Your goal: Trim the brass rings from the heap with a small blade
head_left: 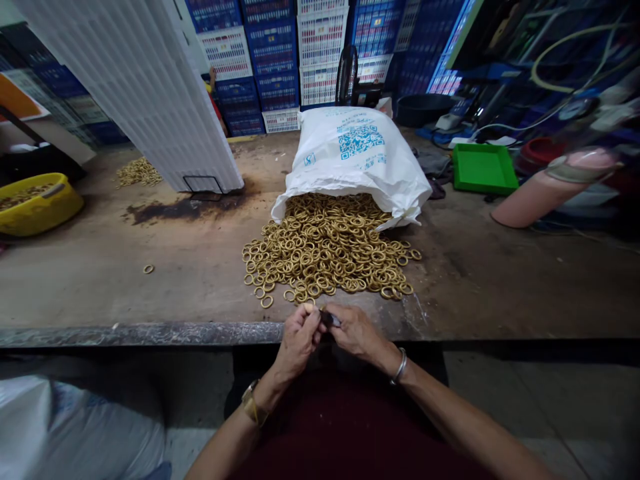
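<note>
Maroon top up close, and just past it the right hand has fingers wrapped round a small dark tool; left hand's pinched closed beside it, can't tell on what. Gold rings are heaped on the bench just beyond, at a white sack's mouth.

1. The rings were coloured gold.
2. The sack was coloured white and printed with a blue square code.
3. The tray was coloured green.
4. The basin was coloured yellow.
5. The bottle was coloured pink.
</note>
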Action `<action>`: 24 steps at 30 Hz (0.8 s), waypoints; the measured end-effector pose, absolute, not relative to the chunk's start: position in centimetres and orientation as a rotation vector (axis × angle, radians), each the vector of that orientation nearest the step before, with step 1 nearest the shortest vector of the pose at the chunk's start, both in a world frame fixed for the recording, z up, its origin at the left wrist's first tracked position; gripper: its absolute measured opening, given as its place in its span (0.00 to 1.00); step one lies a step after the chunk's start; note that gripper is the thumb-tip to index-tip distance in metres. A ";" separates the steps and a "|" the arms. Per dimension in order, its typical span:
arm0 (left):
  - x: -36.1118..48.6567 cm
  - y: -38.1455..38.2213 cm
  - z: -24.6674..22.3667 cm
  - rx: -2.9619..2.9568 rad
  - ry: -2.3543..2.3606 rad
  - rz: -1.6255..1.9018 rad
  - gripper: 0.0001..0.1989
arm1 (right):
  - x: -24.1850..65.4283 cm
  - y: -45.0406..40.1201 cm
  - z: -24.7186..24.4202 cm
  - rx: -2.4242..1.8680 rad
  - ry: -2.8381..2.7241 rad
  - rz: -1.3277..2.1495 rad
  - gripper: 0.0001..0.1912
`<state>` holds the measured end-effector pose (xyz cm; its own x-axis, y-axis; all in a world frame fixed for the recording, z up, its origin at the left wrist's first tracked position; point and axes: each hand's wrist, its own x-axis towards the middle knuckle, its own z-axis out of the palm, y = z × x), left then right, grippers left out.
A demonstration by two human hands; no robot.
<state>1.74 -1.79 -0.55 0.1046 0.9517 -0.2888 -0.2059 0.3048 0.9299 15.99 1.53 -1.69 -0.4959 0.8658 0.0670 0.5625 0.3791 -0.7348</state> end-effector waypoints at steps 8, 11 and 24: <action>1.6 -1.9 -0.4 1.016 1.227 1.050 0.15 | 15.8 1.5 -1.5 -1.261 -2.313 0.846 0.07; 1.5 -2.3 -0.4 1.055 1.222 1.085 0.15 | 15.8 1.7 -1.0 -1.284 -2.396 0.866 0.08; 0.8 -2.8 -0.2 0.462 0.839 1.088 0.13 | 13.5 4.3 -1.9 -1.545 -2.288 0.443 0.10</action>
